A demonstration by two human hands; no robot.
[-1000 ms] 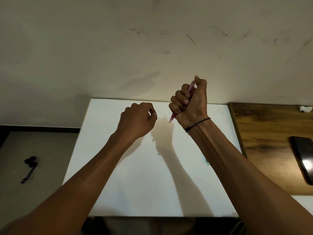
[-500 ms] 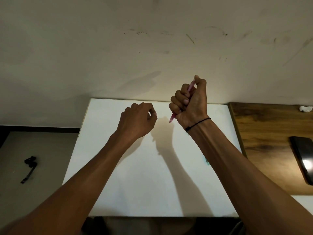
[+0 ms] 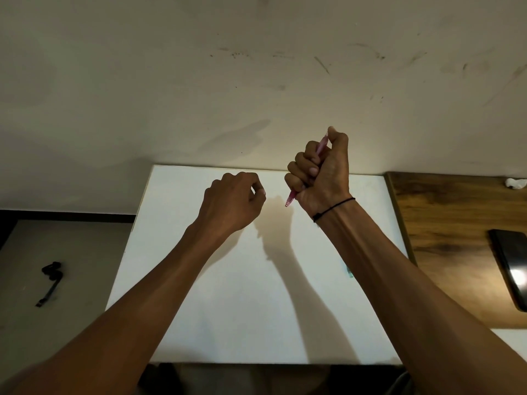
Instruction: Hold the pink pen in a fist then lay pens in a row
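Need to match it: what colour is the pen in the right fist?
Pink pen, seen in the head view.

A single head-worn wide-angle camera looks forward and down, close over the white bench [image 3: 256, 295], facing the scuffed wall [image 3: 256, 81], with both forearms reaching in from below.
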